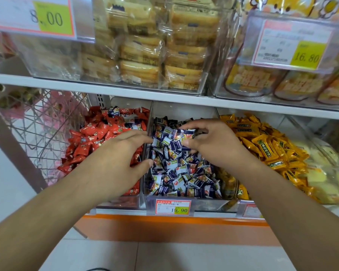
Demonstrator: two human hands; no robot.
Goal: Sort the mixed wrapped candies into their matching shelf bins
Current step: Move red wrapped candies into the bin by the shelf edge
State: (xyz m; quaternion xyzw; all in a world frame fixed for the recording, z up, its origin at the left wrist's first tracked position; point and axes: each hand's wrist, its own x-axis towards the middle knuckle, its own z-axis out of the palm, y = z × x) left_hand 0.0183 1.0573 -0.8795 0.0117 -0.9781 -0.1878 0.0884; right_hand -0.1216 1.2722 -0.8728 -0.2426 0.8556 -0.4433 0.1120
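Both hands over the lower shelf bins. Right hand (209,141) was above the middle bin (184,110), grip narrow, pinching a few blue candies (176,167) at the fingertips. Left hand (123,153) hung across the divider (147,133) between red and blue, fingers loosely spread, nothing held. Stray blue ones still mixed among the red candies (90,133) up back. Yellow candies (266,141) sat right of it all.

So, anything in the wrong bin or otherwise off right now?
Yes. A few blue-and-white candies lie at the back of the red candy bin, among red wrappers; they match the middle bin. Some yellow packs sit against that bin's right divider; which side is unclear.
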